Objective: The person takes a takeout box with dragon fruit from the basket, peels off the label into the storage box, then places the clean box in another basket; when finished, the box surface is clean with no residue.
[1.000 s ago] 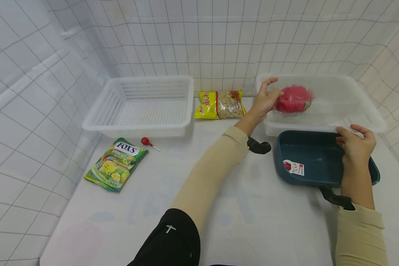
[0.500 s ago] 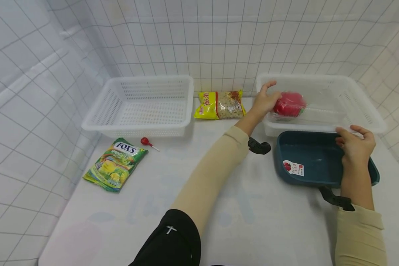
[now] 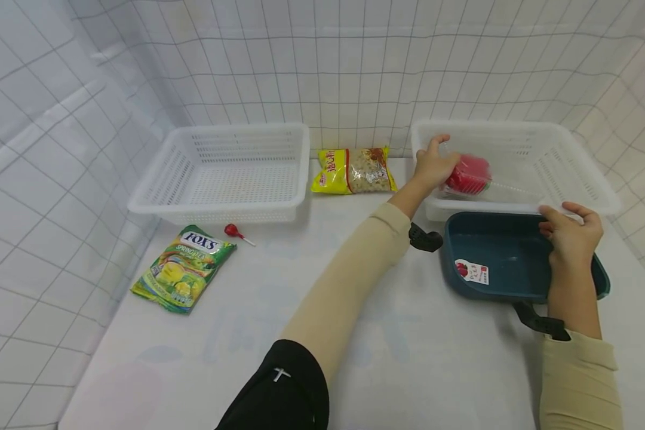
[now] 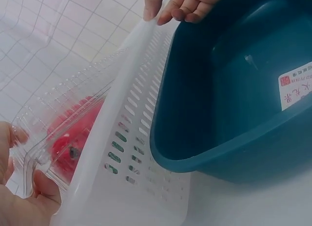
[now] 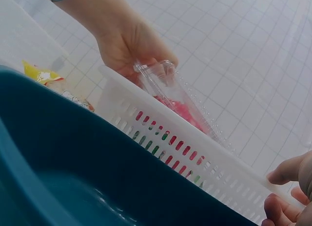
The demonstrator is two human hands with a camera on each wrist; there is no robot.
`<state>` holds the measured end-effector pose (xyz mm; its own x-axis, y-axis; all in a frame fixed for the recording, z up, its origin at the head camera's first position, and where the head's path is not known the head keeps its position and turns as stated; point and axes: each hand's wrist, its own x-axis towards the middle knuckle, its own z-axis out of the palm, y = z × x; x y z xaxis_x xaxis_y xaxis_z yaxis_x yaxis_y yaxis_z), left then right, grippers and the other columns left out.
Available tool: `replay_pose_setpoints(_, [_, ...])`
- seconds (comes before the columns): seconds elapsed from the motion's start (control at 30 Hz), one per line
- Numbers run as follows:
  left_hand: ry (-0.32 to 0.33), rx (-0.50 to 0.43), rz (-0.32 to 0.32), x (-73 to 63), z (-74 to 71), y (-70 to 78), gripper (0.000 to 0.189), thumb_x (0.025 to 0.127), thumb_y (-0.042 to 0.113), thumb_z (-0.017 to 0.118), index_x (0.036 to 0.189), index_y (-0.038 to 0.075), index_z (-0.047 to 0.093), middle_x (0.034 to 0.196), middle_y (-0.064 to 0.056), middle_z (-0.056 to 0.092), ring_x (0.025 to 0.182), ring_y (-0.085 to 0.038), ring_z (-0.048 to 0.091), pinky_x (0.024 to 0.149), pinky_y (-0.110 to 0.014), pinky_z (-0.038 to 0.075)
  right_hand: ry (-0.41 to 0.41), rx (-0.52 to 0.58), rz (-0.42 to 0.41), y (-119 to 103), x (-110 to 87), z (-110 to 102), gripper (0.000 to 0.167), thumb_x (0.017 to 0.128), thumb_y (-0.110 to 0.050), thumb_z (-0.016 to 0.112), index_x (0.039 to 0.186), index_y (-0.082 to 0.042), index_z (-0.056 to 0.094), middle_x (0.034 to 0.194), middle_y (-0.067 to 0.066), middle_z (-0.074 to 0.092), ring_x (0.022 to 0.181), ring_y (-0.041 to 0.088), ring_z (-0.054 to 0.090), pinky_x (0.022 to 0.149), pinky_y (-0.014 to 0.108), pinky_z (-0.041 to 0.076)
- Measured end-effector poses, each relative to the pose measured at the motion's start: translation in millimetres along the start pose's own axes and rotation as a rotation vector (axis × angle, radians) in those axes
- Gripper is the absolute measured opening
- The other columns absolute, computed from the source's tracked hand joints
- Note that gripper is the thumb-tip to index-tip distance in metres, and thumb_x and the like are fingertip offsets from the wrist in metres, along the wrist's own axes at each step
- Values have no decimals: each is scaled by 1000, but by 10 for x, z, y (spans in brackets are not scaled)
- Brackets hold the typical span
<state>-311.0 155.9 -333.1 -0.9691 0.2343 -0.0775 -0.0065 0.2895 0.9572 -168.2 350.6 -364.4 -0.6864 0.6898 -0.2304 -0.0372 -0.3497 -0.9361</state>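
In the head view my left hand grips the left end of a clear plastic box at the right-hand white basket. Inside the box is a pink-red dragon fruit with green tips. The left wrist view has the box tilted, part of it rising above the basket's rim. My right hand pinches the front rim of this basket between thumb and fingers. A dark teal tub with a white and red sticker stands right in front of the basket, under my right wrist.
Another white basket stands at the back left. A yellow snack bag lies between the two baskets. A green candy bag and a red lollipop lie at the left front. White gridded cloth hangs behind.
My left hand has drawn the box with the dragon fruit a little left and down within the basket. The right hand keeps its place on the rim.
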Motion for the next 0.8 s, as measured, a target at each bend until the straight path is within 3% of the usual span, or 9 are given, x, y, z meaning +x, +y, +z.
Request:
replay_pose_setpoints(0.13, [22,71,42,-28,-11,16,50,93,28,60,141,30,46,118,-5,43,89,-15,49,68,-24,45,4,-10,-1,-4,4,11,45,77,2,79,103,-16,47,62,-3,65,43,12,58,46,19,48])
replay_pose_setpoints(0.3, [-9,114,66,-51,-28,21,52,94,29,60,143,28,44,127,-7,43,99,-16,48,76,-27,43,3,-12,7,8,11,-1,45,76,2,79,104,-16,47,63,-3,66,43,12,59,46,19,48])
replay_pose_setpoints(0.57, [9,70,-2,-38,70,55,53,92,31,63,142,32,45,134,-8,41,115,-18,44,86,-32,45,6,10,0,8,-1,-13,44,77,3,79,103,-14,48,63,-1,65,43,12,58,45,19,48])
replay_pose_setpoints(0.7, [-19,56,21,-31,90,27,54,93,30,63,143,33,44,138,-10,39,119,-19,41,88,-33,45,9,-7,13,11,-10,-11,46,76,1,81,104,-16,48,65,-2,66,45,12,59,47,19,49])
replay_pose_setpoints(0.8, [-24,54,31,-31,116,1,55,94,29,62,145,33,43,145,-10,37,130,-20,35,95,-36,42,10,-14,15,16,-15,-6,46,76,1,80,104,-16,48,65,-2,66,46,12,59,48,19,49])
